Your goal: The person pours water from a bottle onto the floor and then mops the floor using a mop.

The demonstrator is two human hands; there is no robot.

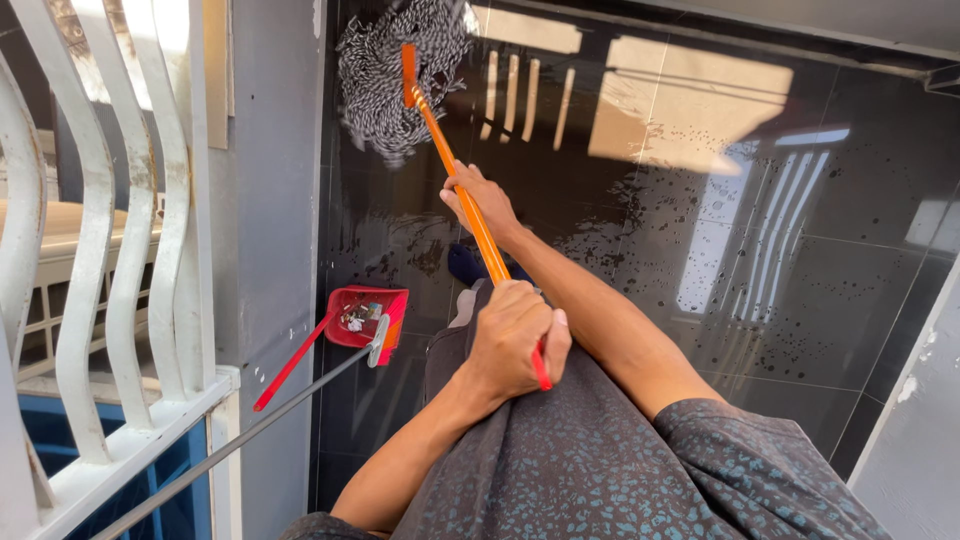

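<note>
Orange is the colour that leads the eye in the head view: a long orange mop handle (452, 165) runs from the person's lap up and away toward the top left of the picture. Its long axis slants from lower right to upper left, ending in a grey-and-white string mop head (390, 75) that lies on the black glossy floor tiles (800, 300), far ahead of both hands and close to the grey pillar (265, 250).

The left hand (512, 340) is wrapped tight round the near end of the handle, just above the lap, fingers curled shut and a short red tip of the handle poking out below the fist. The right hand (480, 205) is further up the same handle, also closed round it, with the arm stretched out. So the right hand is the nearer one to the mop head, and the left is at the rear end. The two hands are well apart along the handle.

The tiles are speckled with water drops and show bright reflections of a window. To the left, by the pillar's foot, a red dustpan (368, 315) with some scraps in it lies on the floor, its red handle pointing down-left; a thin grey pole (240, 440) with a pale fitting at its end lies across it. White curved railing bars (110, 250) fill the left edge. The person wears dark patterned cloth (600, 460).
</note>
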